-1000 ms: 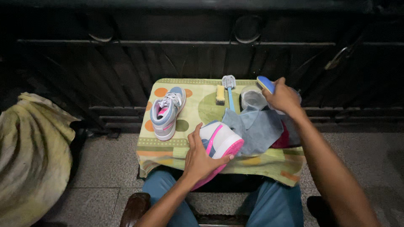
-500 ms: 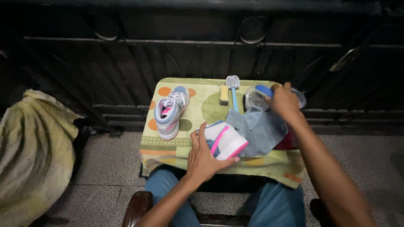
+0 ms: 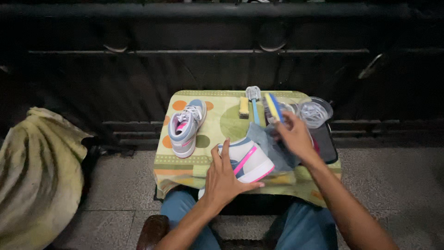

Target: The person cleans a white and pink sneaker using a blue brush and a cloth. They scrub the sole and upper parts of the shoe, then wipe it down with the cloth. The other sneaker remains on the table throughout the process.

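Left hand (image 3: 224, 178) spread flat over the heel of the near shoe (image 3: 246, 159), fingers open, pressing it down at the front edge of the cloth-covered table (image 3: 185, 164). Right hand (image 3: 292, 136) closed around a brush (image 3: 274, 107) with a blue and yellow back, raised just above a grey rag (image 3: 268, 139). Second shoe (image 3: 185, 126) upright near the left edge, well apart. Small brush (image 3: 243, 105), blue-handled brush (image 3: 253, 99) and clear tub (image 3: 314, 111) crowding the back edge. Bare patterned cloth between the two shoes.
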